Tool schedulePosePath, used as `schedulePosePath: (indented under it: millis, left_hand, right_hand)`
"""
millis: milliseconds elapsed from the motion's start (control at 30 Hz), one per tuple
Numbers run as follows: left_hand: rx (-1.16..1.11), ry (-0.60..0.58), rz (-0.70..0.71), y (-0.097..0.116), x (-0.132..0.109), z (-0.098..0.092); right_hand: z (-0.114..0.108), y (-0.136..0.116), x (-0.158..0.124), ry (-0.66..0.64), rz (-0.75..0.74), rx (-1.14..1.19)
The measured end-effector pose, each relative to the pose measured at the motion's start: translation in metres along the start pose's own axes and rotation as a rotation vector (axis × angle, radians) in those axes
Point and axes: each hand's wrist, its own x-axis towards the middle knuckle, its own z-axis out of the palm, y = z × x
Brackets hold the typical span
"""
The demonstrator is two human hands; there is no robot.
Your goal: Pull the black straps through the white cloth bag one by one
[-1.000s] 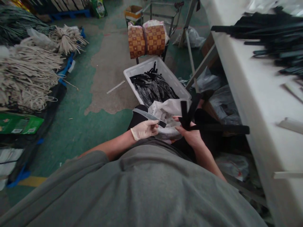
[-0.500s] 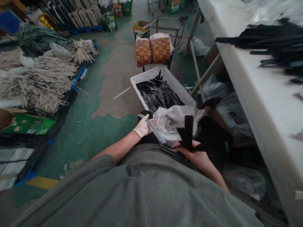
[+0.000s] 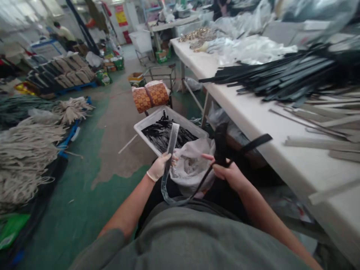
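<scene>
My left hand [image 3: 161, 167], in a whitish glove, pinches a long strap [image 3: 165, 180] whose near side looks shiny grey. The grey end stands up above my fingers. Below them the strap sags in a loop across my lap and rises, dark, to my right hand [image 3: 229, 174]. That bare hand is closed around black straps [image 3: 221, 144], one end pointing up and another out to the right. Its index finger stretches left over a white sack [image 3: 194, 161] between my knees. The sack's contents are too blurred to name.
A white plastic bin [image 3: 137, 125] of black and grey strips stands ahead. Behind it a checked roll [image 3: 150, 95] rests on a frame. On my right, a white table [image 3: 233, 108] bears black strips [image 3: 281, 75]. Bundled cords [image 3: 30, 146] lie at left.
My head view has lifted and turned right. My left hand has raised the grey strap end upright, and the strap now loops between my hands. My right hand still grips the black straps.
</scene>
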Motion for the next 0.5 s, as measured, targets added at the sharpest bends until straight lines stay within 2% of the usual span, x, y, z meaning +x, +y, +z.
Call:
schedulePosePath:
  millis: [100,200,333,500]
  left_hand:
    - [0.188,-0.204,-0.094,-0.019,-0.013,0.022]
    - [0.328,-0.313,-0.158,-0.029,-0.021,0.034]
    - [0.364,-0.287,-0.170,-0.036,-0.025,0.038]
    - [0.345,-0.244,-0.162,-0.045,-0.027,0.044]
  right_hand:
    - [-0.009,-0.008,0.029,0.057,-0.072,0.034]
    - [-0.020,-0.011,0.039,0.059,-0.121,0.122]
    - [-0.017,-0.001,0.031,0.032,-0.166,0.171]
    - [0.007,0.022,0.028,0.095,-0.146,0.199]
